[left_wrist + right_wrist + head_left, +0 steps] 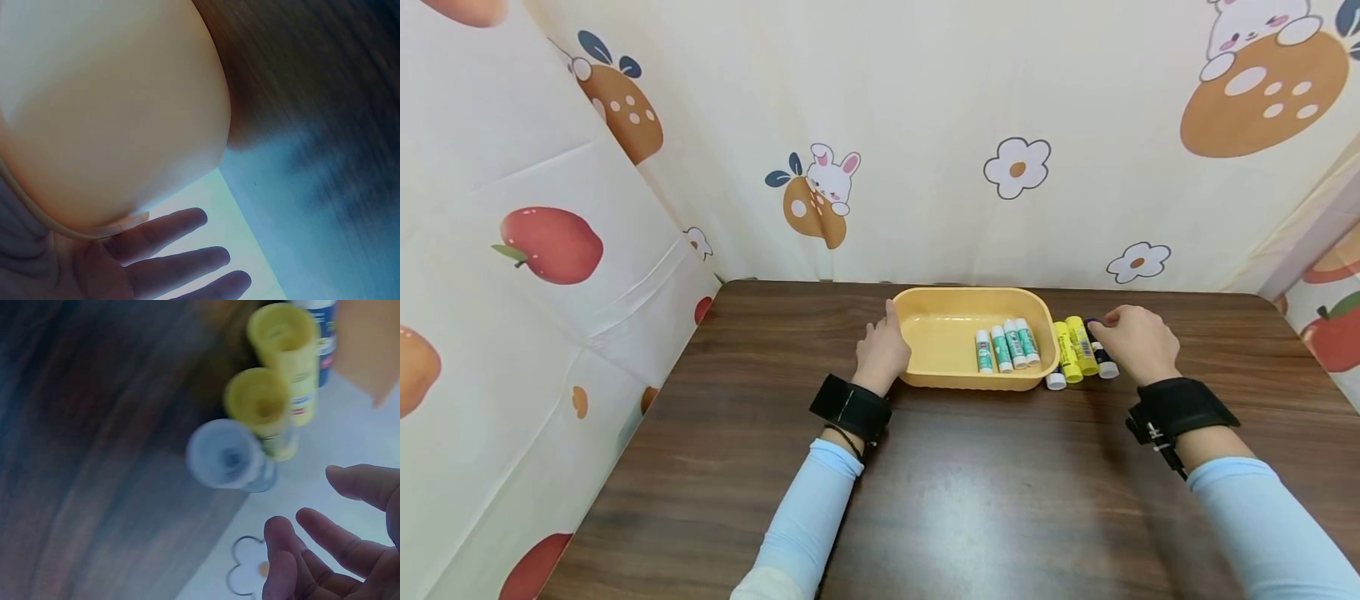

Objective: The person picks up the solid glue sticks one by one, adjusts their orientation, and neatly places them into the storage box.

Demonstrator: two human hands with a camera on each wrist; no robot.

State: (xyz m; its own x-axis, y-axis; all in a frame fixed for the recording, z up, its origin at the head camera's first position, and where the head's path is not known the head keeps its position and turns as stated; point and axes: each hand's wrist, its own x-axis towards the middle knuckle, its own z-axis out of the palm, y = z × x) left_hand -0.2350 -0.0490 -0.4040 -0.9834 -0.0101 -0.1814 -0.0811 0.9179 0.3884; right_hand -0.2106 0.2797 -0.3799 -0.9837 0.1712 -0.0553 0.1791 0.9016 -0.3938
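A yellow plastic tray (pixel 936 379) stands at the back of the table, with several white-and-teal glue sticks (pixel 1002 350) lying inside. My left hand (pixel 882 350) rests against its left end, fingers mostly straight; in the left wrist view three fingers (pixel 178 262) stretch out past the tray wall (pixel 119 119). Right of the tray lie two yellow glue sticks (pixel 1082 346) between two dark blue ones with white caps (pixel 1107 369). Beside the rightmost blue stick is my right hand (pixel 1138 340). The right wrist view shows its fingers (pixel 350 547) spread and bent, apart from the sticks, holding nothing.
The dark wood table (pixel 985 483) ends at a pale printed curtain (pixel 925 225) behind the tray. Another length of this cloth (pixel 550 350) hangs along the left side. Black bands (pixel 850 408) circle both wrists.
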